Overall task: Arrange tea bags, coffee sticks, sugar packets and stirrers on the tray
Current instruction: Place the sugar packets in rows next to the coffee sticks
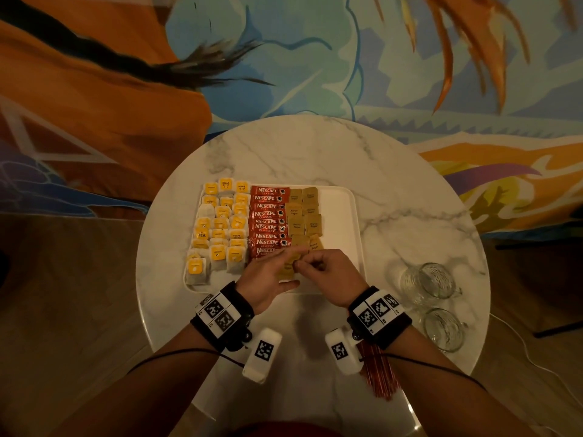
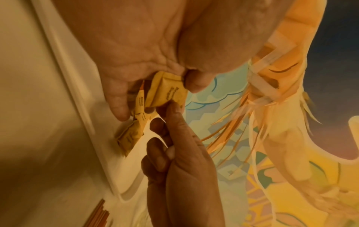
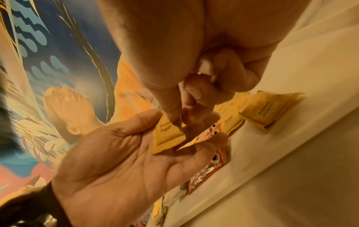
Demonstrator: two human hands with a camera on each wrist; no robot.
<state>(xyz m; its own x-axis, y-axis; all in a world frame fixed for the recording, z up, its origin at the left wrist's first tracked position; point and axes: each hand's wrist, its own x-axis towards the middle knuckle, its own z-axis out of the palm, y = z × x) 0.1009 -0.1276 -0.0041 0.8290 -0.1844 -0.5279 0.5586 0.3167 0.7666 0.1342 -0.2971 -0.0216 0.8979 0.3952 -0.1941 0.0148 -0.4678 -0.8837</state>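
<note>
A white tray (image 1: 342, 216) on the marble table holds yellow-tagged tea bags (image 1: 220, 225) at the left, red Nescafe coffee sticks (image 1: 268, 222) in the middle and brown sugar packets (image 1: 303, 212) beside them. Over the tray's front edge my left hand (image 1: 285, 263) holds a few sugar packets (image 2: 167, 90) between thumb and fingers. My right hand (image 1: 301, 263) pinches one of these packets (image 3: 165, 138) with thumb and forefinger. A bundle of red stirrers (image 1: 380, 370) lies on the table, partly hidden under my right wrist.
Two empty glass mugs (image 1: 426, 282) (image 1: 444, 329) stand on the table to the right of the tray. The tray's right strip is bare white. The round table (image 1: 315, 152) ends close behind my wrists, with a painted wall beyond its far edge.
</note>
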